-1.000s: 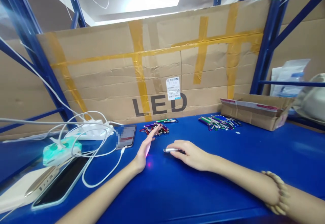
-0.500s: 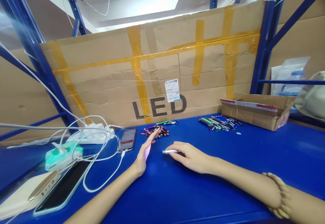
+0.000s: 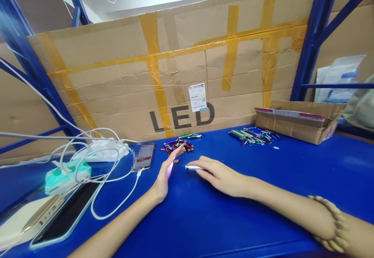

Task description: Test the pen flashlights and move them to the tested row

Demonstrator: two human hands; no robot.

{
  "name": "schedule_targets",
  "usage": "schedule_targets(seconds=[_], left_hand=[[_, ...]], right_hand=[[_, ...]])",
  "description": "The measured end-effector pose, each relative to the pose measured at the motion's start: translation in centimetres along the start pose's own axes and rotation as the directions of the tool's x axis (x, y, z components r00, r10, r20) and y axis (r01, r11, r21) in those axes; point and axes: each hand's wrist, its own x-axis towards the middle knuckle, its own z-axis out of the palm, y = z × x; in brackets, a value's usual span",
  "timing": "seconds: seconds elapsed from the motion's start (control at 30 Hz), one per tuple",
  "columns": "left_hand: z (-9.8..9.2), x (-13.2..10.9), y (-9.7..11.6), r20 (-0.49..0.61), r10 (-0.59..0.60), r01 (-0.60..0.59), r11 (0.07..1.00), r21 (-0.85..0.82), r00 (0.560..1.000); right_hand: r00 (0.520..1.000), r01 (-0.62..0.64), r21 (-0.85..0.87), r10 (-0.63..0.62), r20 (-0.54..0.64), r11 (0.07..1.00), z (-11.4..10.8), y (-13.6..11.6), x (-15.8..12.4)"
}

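Note:
In my right hand [image 3: 217, 175] is a small silver penlight [image 3: 193, 167], held between thumb and fingers just above the blue table, its tip facing left. My left hand [image 3: 165, 176] stands on edge to the left of it, fingers stretched out and holding nothing. A pinkish-white glow lights its palm side. Beyond my left fingertips lies a pile of small red, purple and dark metal pieces [image 3: 188, 147], with a green one [image 3: 185, 136] behind. Another pile of green, silver and blue pieces [image 3: 248, 138] sits farther back on the right.
A phone [image 3: 144, 156] with a white cable lies left of the pile. Tangled cables, a power strip [image 3: 102, 151], a teal packet [image 3: 67, 175] and a larger phone [image 3: 68, 213] fill the left side. An open cardboard box [image 3: 295, 127] stands back right, before an upright LED carton [image 3: 117, 90].
The camera view has tilted slightly downward, so the background sits higher. Both hands keep nearly the same pose, and the silver penlight is still in my right hand, pointing at my left palm.

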Motion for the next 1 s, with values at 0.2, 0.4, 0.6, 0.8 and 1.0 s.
schedule_targets(seconds=[0.2, 0.4, 0.6, 0.8, 1.0], left_hand=[[0.2, -0.1, 0.1, -0.007, -0.012, 0.012, 1.000, -0.005, 1.000], [0.2, -0.1, 0.1, -0.022, -0.010, 0.011, 1.000, 0.007, 1.000], [0.3, 0.0, 0.1, -0.065, -0.025, 0.027, 0.999, 0.035, 0.998], [0.2, 0.1, -0.3, -0.082, -0.041, 0.047, 0.997, 0.069, 0.996], [0.1, 0.2, -0.2, -0.138, -0.053, 0.073, 0.986, 0.148, 0.989]], right_hand=[[1.000, 0.019, 0.012, -0.019, 0.010, 1.000, 0.1, 0.0, 0.0], [1.000, -0.015, 0.019, 0.014, 0.028, 1.000, 0.3, 0.4, 0.0], [0.997, -0.072, -0.110, 0.070, -0.017, 0.991, 0.4, 1.4, 0.1], [0.965, -0.258, -0.327, 0.225, -0.136, 0.909, -1.4, 5.6, 0.7], [0.870, -0.493, -0.532, 0.402, -0.286, 0.689, -4.6, 10.0, 1.0]])
